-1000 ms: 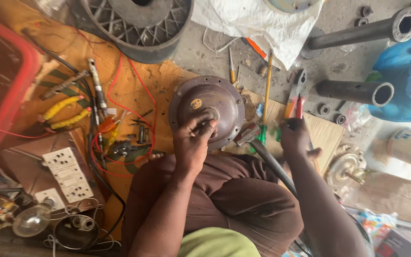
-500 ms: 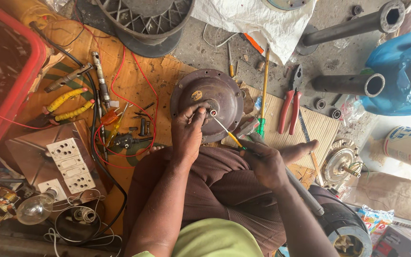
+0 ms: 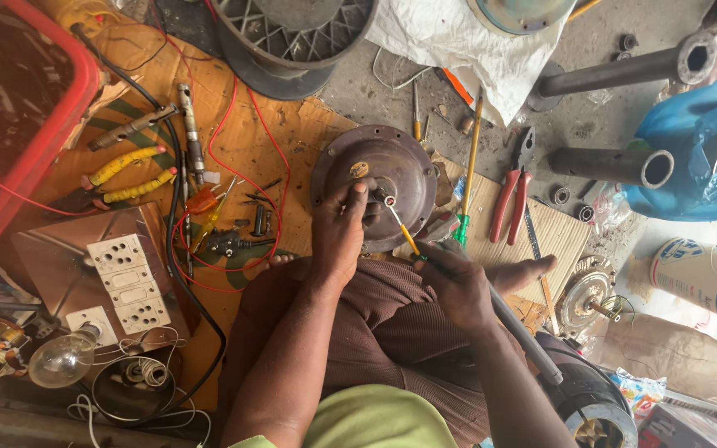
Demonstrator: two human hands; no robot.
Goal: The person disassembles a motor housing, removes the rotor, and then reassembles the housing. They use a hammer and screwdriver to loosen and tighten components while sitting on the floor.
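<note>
We hold the round brown motor cover (image 3: 383,178) steady with our left hand (image 3: 340,236); its fingers are curled over the near edge of the cover, the thumb and fingertips pressing close to the centre hub. The cover rests on the floor at the far edge of our lap, partly on the cardboard sheet (image 3: 292,133).

Our right hand (image 3: 458,282) is closed around the handle of a yellow-shafted screwdriver (image 3: 404,235). The shaft runs up and left from the hand, and its tip meets the cover just right of the left fingertips.

To the right of the cover lie red-handled pliers (image 3: 512,195), and far right two grey metal pipes (image 3: 616,166) lie side by side but apart. To the left, on the cardboard, lie yellow-handled pliers (image 3: 126,174) and loops of red wire (image 3: 242,149). Near left, a white socket board (image 3: 130,282) sits beside a clear light bulb (image 3: 64,358). A red crate (image 3: 18,116) occupies the far left.
</note>
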